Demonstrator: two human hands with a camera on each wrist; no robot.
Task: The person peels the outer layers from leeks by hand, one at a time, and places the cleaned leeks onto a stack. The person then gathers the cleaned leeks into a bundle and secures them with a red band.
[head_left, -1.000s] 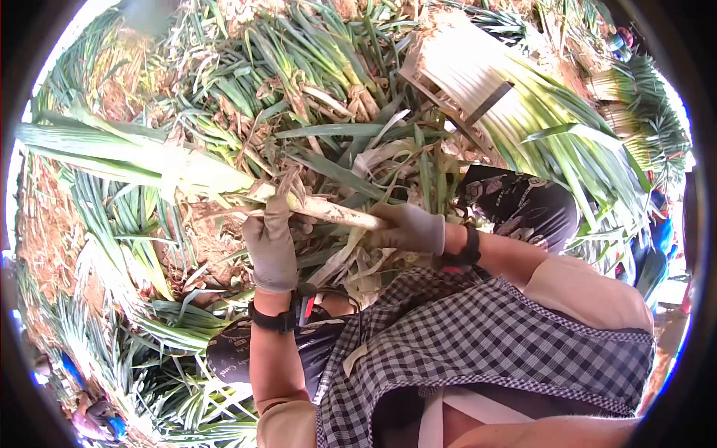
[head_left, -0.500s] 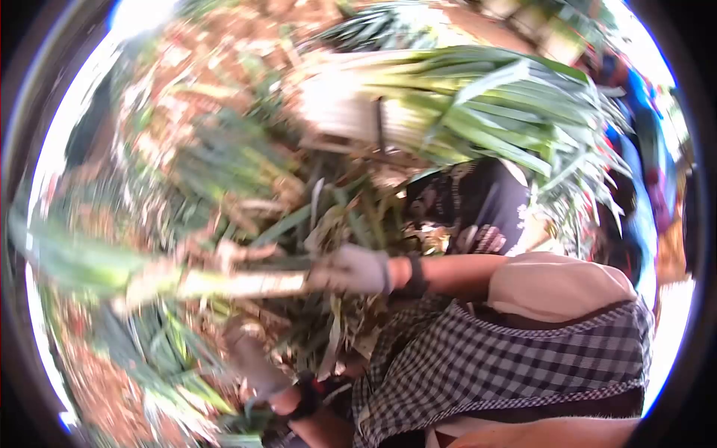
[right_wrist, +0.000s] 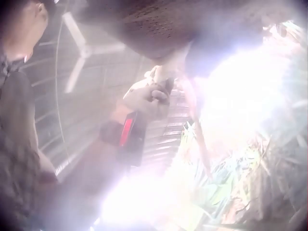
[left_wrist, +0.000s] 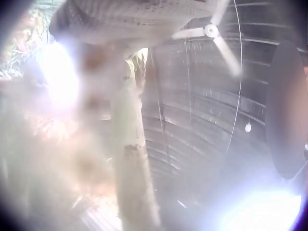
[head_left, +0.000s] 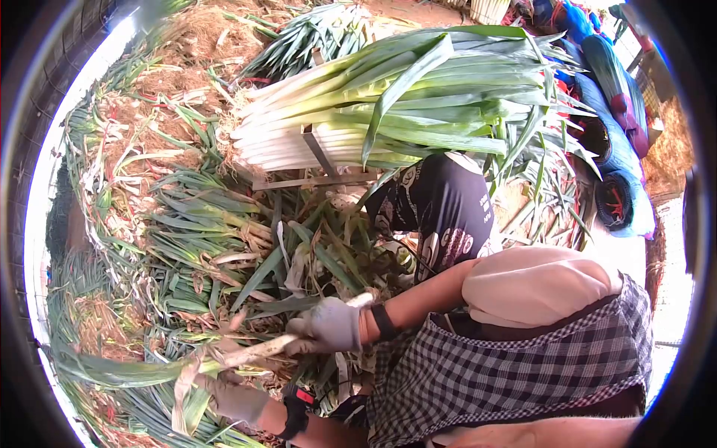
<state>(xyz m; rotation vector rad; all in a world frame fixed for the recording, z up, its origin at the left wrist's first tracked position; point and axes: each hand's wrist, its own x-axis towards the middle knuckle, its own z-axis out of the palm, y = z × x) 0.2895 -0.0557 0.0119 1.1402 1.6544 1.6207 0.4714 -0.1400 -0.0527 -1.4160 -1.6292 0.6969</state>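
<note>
In the head view my gloved right hand grips the pale lower stalk of a leek. The stalk's root end pokes out past that hand, towards the knee. Its green leaves stretch off to the left. Lower down, my gloved left hand pinches a loose outer leaf hanging where the stalk turns green. The left wrist view has the stalk close up, blurred by glare. In the right wrist view the left hand appears with its fingers curled.
A neat stack of leeks lies in a metal frame beyond the knee. Untrimmed leeks and stripped leaves cover the ground at left. Blue bundles lie at far right.
The head view has swung, bringing the leek stack left. My left hand let go of the stalk, dropped below it, then came back to the loose leaf. My right hand keeps hold of the leek.
</note>
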